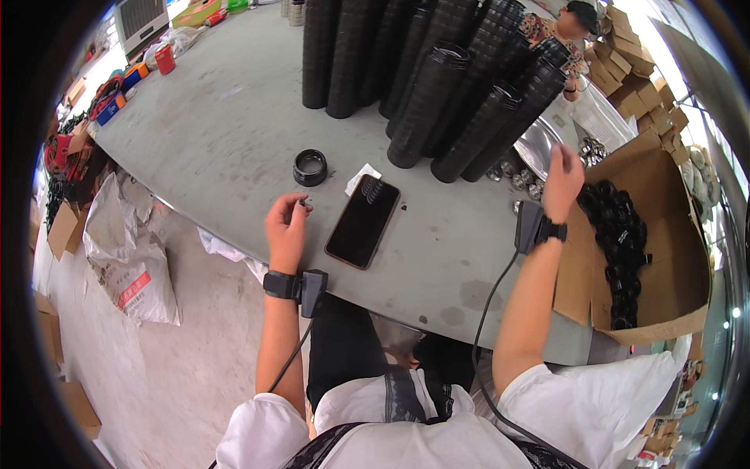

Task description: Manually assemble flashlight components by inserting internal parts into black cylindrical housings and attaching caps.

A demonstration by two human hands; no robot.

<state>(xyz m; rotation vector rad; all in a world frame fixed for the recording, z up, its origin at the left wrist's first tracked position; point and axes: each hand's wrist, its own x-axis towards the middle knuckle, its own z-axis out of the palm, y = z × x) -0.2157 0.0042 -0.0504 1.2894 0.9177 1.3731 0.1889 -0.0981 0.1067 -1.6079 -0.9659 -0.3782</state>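
My left hand [287,227] rests near the table's front edge with its fingertips pinched on a tiny dark part [303,204]. A black ring [310,166] lies just beyond it, and a dark phone [362,221] lies flat to its right. My right hand [562,181] is raised over the right end of the table, between a metal tray [539,144] with small shiny parts and a cardboard box [664,234] full of black rings. Whether that hand holds anything cannot be told. Both wrists wear black devices with cables.
Several tall leaning stacks of black rings [437,86] fill the far middle of the grey table [226,117]. A white paper scrap [361,177] lies by the phone. Another person [574,31] sits at the far right beside small cartons. Sacks [129,250] and boxes lie on the floor at left.
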